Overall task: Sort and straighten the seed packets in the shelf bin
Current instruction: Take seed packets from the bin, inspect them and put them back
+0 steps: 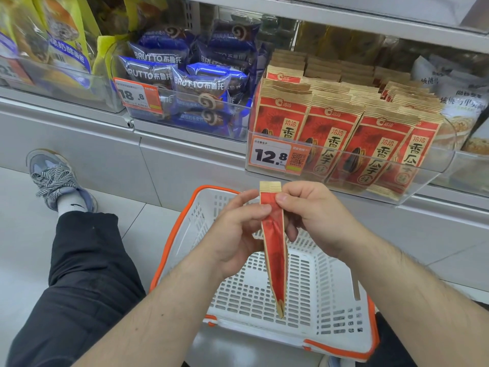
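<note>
The person crouches in front of the shelf bin [423, 178], holding one seed packet [275, 250] edge-on between both hands, below the bin's front wall and above a white basket [330, 300] with an orange rim. The packet's long axis runs nearly straight up and down: its tan sealed end sticks up just above the fingers, and its lower end tapers to a point over the basket's slatted floor. Only the narrow red side of it faces the viewer.

The left hand [235, 229] grasps the packet from the left, thumb tip pressed on the red face near the top, the other fingers curled round behind. The right hand [315, 215] pinches the same upper part from the right, thumb laid against the packet just under the tan strip, fingers folded in behind it. Both forearms rise from the bottom of the view and converge on the packet, wrists bent slightly inward.

Inside the bin, the other red seed packets [344, 136] stand upright in rows, faces forward, those at the bin's right end leaning. An orange price tag [275, 156] is fixed to the bin's front left.
</note>
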### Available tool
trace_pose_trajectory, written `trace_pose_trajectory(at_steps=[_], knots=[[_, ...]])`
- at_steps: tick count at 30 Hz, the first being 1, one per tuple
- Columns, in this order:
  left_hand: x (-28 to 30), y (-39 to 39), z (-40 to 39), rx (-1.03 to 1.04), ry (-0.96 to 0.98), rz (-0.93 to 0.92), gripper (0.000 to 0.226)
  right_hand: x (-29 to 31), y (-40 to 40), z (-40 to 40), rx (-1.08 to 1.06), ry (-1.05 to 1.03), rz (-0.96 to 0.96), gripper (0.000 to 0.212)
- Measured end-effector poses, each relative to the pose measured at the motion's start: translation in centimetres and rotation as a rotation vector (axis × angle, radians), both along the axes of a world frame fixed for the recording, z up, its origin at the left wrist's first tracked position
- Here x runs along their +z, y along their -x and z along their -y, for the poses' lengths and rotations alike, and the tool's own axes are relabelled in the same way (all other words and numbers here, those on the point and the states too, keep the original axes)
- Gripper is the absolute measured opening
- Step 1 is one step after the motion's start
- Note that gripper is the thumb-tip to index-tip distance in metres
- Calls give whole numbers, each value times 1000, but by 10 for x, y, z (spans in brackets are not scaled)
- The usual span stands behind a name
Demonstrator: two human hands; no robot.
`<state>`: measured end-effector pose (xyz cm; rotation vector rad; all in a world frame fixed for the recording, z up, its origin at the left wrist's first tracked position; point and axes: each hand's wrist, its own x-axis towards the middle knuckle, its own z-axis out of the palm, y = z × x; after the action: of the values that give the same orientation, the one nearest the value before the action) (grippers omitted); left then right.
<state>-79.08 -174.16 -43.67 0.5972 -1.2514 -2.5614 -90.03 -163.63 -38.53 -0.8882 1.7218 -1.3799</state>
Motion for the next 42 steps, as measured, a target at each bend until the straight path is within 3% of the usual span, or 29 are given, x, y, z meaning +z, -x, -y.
trace_pose_trajectory(at_steps=[7, 12, 19, 25, 30, 39, 41, 42], knots=[[2, 2, -2, 11, -25, -9, 91, 1, 1, -1, 8, 12, 13, 33], [1, 3, -1, 122, -17, 119, 80, 4, 1, -1, -1, -106, -174, 34], [-3, 3, 13, 295, -58, 185, 57, 20, 8, -14, 388, -480, -341, 23], [0, 1, 14, 339, -52, 199, 49, 17, 9, -13, 448, -530, -433, 25], [1, 2, 12, 295, -59, 185, 15, 14, 13, -15, 488, -497, -390, 24], [5, 1, 9, 303, -112, 111, 13, 14, 14, -15, 418, -423, -261, 15], [7, 0, 8, 286, -130, 67, 5, 8, 17, -13, 285, -413, -240, 27], [7, -1, 8, 275, -131, 52, 13, 3, 20, -12, 204, -422, -196, 36]])
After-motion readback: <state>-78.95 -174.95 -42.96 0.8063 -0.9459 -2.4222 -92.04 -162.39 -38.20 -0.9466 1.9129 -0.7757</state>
